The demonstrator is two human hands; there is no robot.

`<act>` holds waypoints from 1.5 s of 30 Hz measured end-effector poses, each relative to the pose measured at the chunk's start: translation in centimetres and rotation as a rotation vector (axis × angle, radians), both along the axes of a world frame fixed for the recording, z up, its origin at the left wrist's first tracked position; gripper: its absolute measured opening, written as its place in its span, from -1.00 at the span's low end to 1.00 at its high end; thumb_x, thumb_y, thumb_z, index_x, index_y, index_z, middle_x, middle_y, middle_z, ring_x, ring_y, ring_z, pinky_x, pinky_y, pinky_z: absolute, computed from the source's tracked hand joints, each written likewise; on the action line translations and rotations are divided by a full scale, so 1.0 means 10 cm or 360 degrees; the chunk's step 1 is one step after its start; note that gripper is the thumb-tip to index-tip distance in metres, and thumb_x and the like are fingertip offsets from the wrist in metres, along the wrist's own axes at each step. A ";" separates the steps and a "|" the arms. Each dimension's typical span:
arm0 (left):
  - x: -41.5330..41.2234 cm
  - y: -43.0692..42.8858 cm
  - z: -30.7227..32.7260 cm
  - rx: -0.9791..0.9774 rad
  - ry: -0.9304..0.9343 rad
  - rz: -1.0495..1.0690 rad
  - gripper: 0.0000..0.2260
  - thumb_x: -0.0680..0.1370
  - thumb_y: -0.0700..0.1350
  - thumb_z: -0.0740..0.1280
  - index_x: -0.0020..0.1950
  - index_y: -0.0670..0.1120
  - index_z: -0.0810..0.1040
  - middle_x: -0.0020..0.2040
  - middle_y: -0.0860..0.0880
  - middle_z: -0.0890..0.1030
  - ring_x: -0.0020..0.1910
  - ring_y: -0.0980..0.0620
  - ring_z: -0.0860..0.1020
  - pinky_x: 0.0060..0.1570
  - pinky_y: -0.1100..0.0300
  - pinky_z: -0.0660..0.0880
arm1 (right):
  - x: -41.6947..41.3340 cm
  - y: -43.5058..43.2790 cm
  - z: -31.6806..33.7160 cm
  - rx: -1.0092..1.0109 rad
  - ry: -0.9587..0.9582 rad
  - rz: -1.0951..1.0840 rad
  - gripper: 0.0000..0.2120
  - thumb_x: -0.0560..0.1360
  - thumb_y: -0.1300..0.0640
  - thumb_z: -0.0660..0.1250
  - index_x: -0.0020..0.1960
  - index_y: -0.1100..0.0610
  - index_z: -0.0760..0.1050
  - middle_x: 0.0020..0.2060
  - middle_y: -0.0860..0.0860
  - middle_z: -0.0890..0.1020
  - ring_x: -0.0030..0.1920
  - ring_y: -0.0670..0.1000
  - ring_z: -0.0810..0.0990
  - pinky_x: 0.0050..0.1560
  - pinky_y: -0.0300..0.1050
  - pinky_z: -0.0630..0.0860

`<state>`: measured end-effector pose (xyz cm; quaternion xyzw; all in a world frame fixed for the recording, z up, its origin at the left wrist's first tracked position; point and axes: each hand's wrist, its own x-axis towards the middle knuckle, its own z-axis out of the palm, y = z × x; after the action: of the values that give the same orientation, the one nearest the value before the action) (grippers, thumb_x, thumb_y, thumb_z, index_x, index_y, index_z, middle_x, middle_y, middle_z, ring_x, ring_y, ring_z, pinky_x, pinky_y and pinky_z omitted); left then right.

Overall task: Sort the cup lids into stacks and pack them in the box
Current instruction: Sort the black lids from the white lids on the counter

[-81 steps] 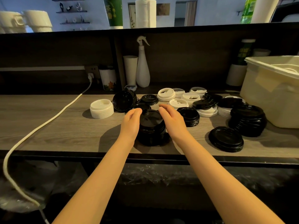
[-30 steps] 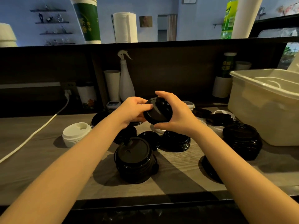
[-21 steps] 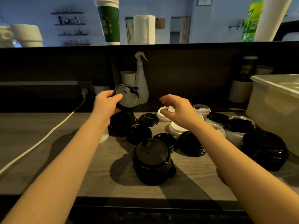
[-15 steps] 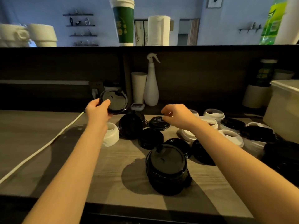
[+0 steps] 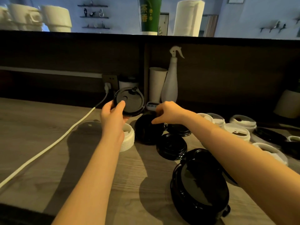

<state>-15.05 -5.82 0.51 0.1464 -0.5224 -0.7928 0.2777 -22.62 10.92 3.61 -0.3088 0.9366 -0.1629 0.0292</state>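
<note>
Lid stacks (image 5: 172, 147) sit on the counter (image 5: 40, 127), cable (image 5: 48, 147) left, bottle (image 5: 170, 85) behind.

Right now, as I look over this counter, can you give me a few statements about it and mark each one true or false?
1. The left hand holds a black lid above the counter. True.
2. The spray bottle lies on its side. False: it stands upright.
3. A white lid stack sits on the counter beside the left wrist. True.
4. The right hand holds a white lid. False: it reaches over a black lid stack, and no white lid is in its fingers.
5. The white cable runs across the right side of the counter. False: it runs across the left side.
</note>
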 end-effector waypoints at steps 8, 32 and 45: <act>0.10 0.09 -0.02 0.0048 0.0025 -0.0085 -0.59 0.56 -0.20 0.28 0.40 -0.13 0.33 0.00 0.02 0.57 0.00 0.07 0.57 -0.15 0.21 0.53 | 0.07 0.11 0.17 -0.0463 -0.0106 -0.0204 -0.85 0.48 0.11 0.38 -0.11 0.18 0.48 -0.16 0.07 0.54 -0.10 0.05 0.55 -0.09 -0.08 0.53; 1.26 1.17 -0.05 0.0397 -0.0232 0.0046 -0.75 0.60 -0.11 0.20 0.28 -0.08 0.36 0.05 -0.02 0.52 -0.07 0.06 0.54 -0.11 0.18 0.50 | 1.98 1.02 -0.27 -0.1115 0.0944 -0.0293 -0.57 0.30 0.45 0.38 0.12 0.15 0.57 0.00 -0.09 0.60 0.07 -0.13 0.54 0.11 -0.36 0.42; 1.22 1.44 -0.14 0.0508 -0.0225 0.0067 -0.82 0.57 -0.08 0.21 0.16 0.00 0.35 0.18 -0.12 0.54 0.09 -0.12 0.57 0.14 -0.09 0.53 | 2.17 1.20 -0.57 -0.0903 0.0649 0.0175 -0.54 0.35 0.00 0.40 0.23 0.07 0.49 0.13 -0.13 0.53 0.23 -0.16 0.43 0.27 -0.30 0.31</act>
<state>-2.86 8.62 -0.88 0.2550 -0.4049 -0.8474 0.2301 -0.91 22.96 -2.06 -0.3807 0.8226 -0.3499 -0.2366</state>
